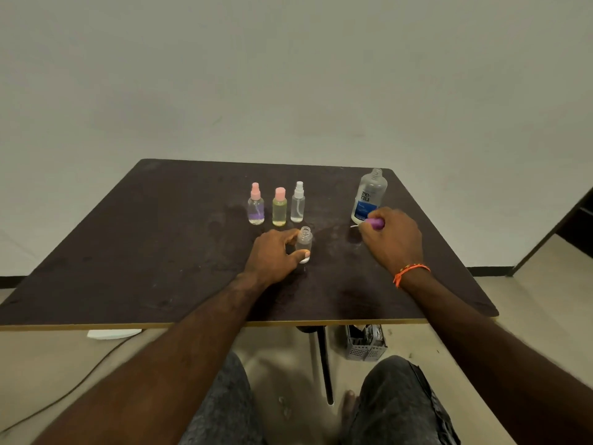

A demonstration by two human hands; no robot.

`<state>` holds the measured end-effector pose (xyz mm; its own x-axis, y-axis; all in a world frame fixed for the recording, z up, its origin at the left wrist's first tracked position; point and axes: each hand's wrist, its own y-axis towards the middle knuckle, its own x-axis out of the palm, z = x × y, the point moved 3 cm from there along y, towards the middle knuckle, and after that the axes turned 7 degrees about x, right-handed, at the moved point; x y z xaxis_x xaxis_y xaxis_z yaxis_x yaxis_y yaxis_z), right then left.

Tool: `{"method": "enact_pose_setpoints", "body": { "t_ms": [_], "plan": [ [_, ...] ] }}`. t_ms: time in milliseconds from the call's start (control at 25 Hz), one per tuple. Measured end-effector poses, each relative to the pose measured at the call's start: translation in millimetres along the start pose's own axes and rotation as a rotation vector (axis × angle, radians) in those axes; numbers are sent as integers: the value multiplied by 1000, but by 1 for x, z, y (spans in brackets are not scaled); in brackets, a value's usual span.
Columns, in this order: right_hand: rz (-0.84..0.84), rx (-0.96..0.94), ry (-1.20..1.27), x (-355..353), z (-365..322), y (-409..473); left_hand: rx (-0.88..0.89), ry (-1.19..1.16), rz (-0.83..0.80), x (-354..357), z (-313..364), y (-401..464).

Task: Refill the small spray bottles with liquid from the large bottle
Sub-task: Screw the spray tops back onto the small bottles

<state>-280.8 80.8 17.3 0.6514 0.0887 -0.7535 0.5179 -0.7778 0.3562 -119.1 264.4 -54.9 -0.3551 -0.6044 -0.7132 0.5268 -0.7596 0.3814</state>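
I see my left hand [275, 252] curled around an uncapped small bottle [304, 241], which stands upright near the middle of the table [134, 252]. My right hand [392, 239], at its 3 o'clock, pinches a purple spray cap [376, 223] low over the tabletop. The large bottle [369, 196] stands open at 12 o'clock, just beyond that hand. Three capped spray bottles [279, 207] line up at 11 o'clock of the uncapped one.
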Motion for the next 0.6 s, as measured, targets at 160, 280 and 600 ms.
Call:
{"method": "enact_pose_setpoints", "body": {
  "t_ms": [160,280,600],
  "plan": [
    [-94,-107,191,0,-67,-7,-35,17,6,1,-1,-2],
    [-115,-142,220,1,-91,-3,-39,37,-6,3,-2,-1],
    [-168,-79,228,17,-97,4,-54,57,-8,8,-8,0]
  ]
}}
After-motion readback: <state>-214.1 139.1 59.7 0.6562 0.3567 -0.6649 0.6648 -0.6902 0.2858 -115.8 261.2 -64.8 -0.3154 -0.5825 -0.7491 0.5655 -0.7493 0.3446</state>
